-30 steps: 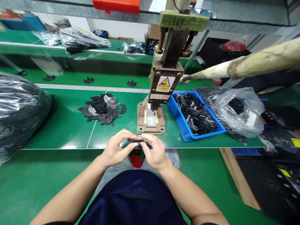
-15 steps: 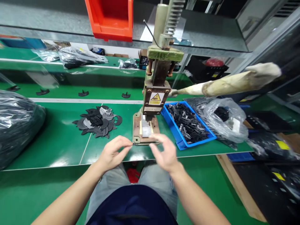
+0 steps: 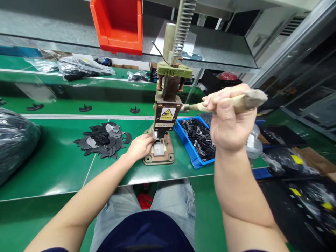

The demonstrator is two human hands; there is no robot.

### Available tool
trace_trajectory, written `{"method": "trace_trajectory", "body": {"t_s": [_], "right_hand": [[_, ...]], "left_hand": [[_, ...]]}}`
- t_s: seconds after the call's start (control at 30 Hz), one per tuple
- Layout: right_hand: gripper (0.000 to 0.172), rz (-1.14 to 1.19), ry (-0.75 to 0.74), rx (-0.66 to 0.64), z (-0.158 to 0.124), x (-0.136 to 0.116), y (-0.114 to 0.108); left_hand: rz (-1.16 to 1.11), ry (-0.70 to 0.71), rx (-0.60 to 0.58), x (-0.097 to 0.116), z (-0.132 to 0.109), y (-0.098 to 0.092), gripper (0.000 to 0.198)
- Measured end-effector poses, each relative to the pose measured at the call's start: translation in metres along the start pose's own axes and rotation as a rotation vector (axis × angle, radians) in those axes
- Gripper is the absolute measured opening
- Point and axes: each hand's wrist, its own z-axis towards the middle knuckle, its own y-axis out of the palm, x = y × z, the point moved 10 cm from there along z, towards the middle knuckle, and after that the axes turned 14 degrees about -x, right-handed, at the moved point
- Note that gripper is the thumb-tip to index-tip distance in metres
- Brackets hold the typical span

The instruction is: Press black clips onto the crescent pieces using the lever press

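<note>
My right hand [image 3: 231,117] is wrapped round the taped lever [image 3: 240,101] of the hand press [image 3: 168,105]. At the left side of the press base [image 3: 157,160], my left hand [image 3: 141,146] reaches under the ram, its fingers pressed together. Whatever those fingertips hold is too small to make out. A small dark part shows below the ram, near the fingertips. The light block [image 3: 159,149] lies in front on the base.
Left of the press is a pile of dark curved pieces [image 3: 103,139]. A blue tray [image 3: 195,162] of small black parts stands to the right. An orange bin [image 3: 119,43] sits on the shelf above. A large plastic bag [image 3: 17,143] lies at far left.
My right hand has risen from the front of the press to the lever and closed on it. My left hand has moved forward to the ram. The lever appears swung nearer, and the view has shifted.
</note>
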Motion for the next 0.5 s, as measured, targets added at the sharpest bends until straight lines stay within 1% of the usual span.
{"method": "trace_trajectory", "body": {"t_s": [0.07,0.13,0.23,0.37,0.43,0.5], "right_hand": [[0.027,0.005,-0.004,0.059,-0.014,-0.001,0.002],[0.028,0.022,0.001,0.09,-0.034,-0.003,0.004],[0.029,-0.021,0.016,0.054,-0.069,-0.005,0.011],[0.021,-0.149,0.015,-0.045,-0.119,0.001,0.021],[0.016,-0.185,-0.002,-0.065,-0.138,0.007,0.023],[0.014,-0.194,-0.011,-0.05,-0.149,0.013,0.023]], "left_hand": [[0.05,0.022,-0.052,0.002,0.004,0.003,0.028],[0.075,0.046,-0.087,0.005,0.007,0.004,0.03],[0.077,0.073,-0.109,0.007,0.009,0.002,0.031],[0.063,0.075,-0.093,0.01,0.008,0.003,0.031],[0.056,0.076,-0.093,0.01,0.007,0.005,0.031],[0.057,0.064,-0.113,0.005,0.005,0.003,0.031]]}}
